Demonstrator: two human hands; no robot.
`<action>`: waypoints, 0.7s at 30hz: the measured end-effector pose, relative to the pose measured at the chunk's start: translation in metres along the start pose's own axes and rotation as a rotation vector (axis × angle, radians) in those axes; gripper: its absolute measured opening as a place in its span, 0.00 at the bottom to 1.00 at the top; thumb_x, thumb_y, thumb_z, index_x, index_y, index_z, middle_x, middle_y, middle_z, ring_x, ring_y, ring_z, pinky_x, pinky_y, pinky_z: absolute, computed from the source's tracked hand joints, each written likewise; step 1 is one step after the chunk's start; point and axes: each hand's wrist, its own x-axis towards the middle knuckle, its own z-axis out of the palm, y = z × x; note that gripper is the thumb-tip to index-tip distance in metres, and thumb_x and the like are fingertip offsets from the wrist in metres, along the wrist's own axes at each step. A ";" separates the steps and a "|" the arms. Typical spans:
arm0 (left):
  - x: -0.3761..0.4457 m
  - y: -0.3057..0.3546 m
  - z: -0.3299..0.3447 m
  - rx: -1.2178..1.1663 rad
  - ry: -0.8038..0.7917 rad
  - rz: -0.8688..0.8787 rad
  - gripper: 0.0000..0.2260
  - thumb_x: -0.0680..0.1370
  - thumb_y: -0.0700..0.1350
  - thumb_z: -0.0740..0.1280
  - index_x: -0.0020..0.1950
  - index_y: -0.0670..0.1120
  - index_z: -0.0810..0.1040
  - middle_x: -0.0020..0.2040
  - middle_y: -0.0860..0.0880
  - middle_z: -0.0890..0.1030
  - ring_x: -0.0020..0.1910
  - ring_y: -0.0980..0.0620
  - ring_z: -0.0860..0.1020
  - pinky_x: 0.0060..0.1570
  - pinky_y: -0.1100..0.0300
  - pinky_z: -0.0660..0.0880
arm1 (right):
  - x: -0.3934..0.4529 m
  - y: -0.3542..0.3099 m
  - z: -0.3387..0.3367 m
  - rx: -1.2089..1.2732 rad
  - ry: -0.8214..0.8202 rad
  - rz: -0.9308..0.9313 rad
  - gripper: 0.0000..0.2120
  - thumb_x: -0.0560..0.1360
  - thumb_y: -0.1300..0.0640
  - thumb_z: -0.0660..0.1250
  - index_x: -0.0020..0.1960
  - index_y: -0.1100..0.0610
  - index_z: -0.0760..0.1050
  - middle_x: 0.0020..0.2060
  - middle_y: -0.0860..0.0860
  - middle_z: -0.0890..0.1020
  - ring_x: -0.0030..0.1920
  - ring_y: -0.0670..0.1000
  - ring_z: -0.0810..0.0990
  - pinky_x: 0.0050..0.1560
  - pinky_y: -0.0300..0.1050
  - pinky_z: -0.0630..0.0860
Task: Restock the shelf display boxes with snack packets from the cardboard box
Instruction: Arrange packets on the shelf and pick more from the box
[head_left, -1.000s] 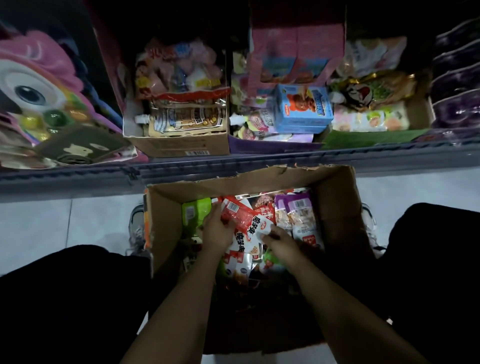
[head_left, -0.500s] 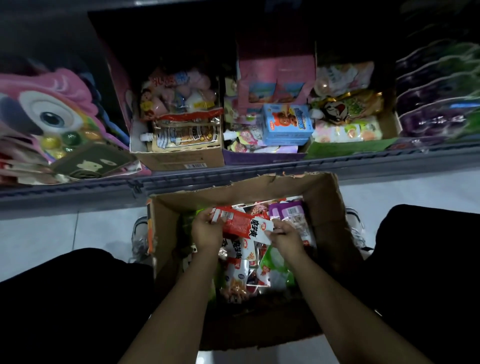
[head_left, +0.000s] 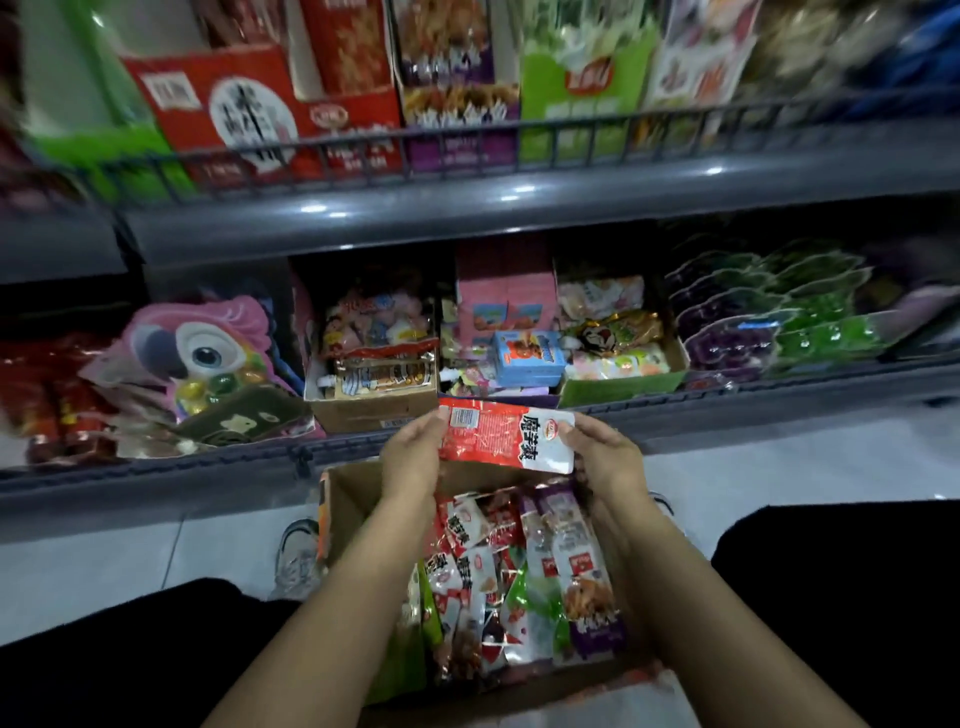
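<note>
A: Where's the packet right now?

B: Held up over the far end of the cardboard box (head_left: 343, 493), level with the front edge of the lower shelf (head_left: 727, 410). The left hand (head_left: 413, 454) pinches the red end of the red-and-white snack packet (head_left: 506, 439), and the right hand (head_left: 605, 454) pinches the white end. Both grips are clamped on it, and it lies flat between them.

A: What could go wrong from here?

B: My guess is a mismatch. The upper shelf (head_left: 467, 208) has several display boxes side by side behind its rail: a red display box (head_left: 234, 111), a purple one (head_left: 460, 111) and a green one (head_left: 584, 104). Dropping the packet into the wrong colour is easy in this dim light. The slick film could also slip if one hand lets go early, and the packet would fall back among the loose packets (head_left: 519, 571) in the box.

A: Can you read any writing?

B: On the white end, three large red Chinese characters run along the packet; I read them as 魔芋爽, with a small round red logo beside them. The red end carries a white label panel with print too small to read. The red display box shows big dark characters in a white circle, but they're too blurred to make out.
</note>
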 end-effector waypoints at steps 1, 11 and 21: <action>-0.006 0.013 0.000 -0.028 -0.002 -0.001 0.09 0.78 0.51 0.65 0.54 0.49 0.78 0.43 0.50 0.82 0.33 0.56 0.75 0.27 0.68 0.73 | -0.005 -0.013 0.002 -0.006 -0.005 -0.019 0.12 0.72 0.63 0.71 0.55 0.61 0.79 0.43 0.57 0.84 0.37 0.53 0.82 0.41 0.46 0.81; -0.060 0.140 -0.004 -0.318 -0.275 0.066 0.18 0.79 0.57 0.59 0.53 0.43 0.75 0.51 0.42 0.80 0.50 0.46 0.80 0.46 0.51 0.79 | -0.074 -0.135 0.034 -0.078 -0.074 -0.375 0.13 0.75 0.57 0.68 0.59 0.60 0.77 0.42 0.54 0.80 0.34 0.48 0.74 0.32 0.34 0.74; -0.073 0.193 -0.019 -0.508 -0.491 0.153 0.12 0.80 0.46 0.61 0.59 0.41 0.74 0.56 0.42 0.80 0.57 0.45 0.78 0.58 0.49 0.75 | -0.101 -0.194 0.081 -0.191 -0.061 -0.641 0.28 0.71 0.45 0.70 0.68 0.53 0.70 0.62 0.49 0.76 0.59 0.50 0.76 0.63 0.51 0.74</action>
